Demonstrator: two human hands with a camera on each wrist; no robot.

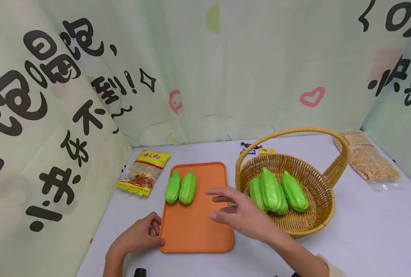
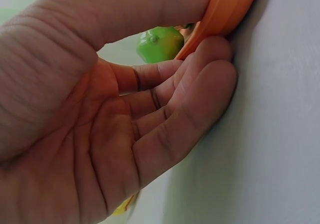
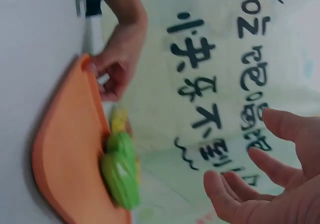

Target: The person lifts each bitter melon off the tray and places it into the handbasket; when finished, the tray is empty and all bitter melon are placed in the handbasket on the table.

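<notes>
At the near left, the left hand (image 1: 141,232) grips the left rim of a rectangular orange tray (image 1: 198,227), close to its near corner; in the left wrist view, the thumb overlaps the rim and the curled fingers lie against its outer side. Beyond this hand, at the far left, lies a yellow printed packet with a clear window (image 1: 144,172). Two glossy green oblong vegetables (image 1: 188,188) lie side by side on the tray's far left part, beyond the left fingers and to the left of the right fingertips, touching neither. The right hand (image 1: 241,211) hovers over the tray's right side, fingers extended and slightly apart, thumb separate, holding nothing. To its right stands a round, tan woven basket with an arched handle (image 1: 319,192), containing further glossy green vegetables (image 1: 270,188). At the far right lies a clear bag of beige grain-like pieces (image 1: 375,157).
</notes>
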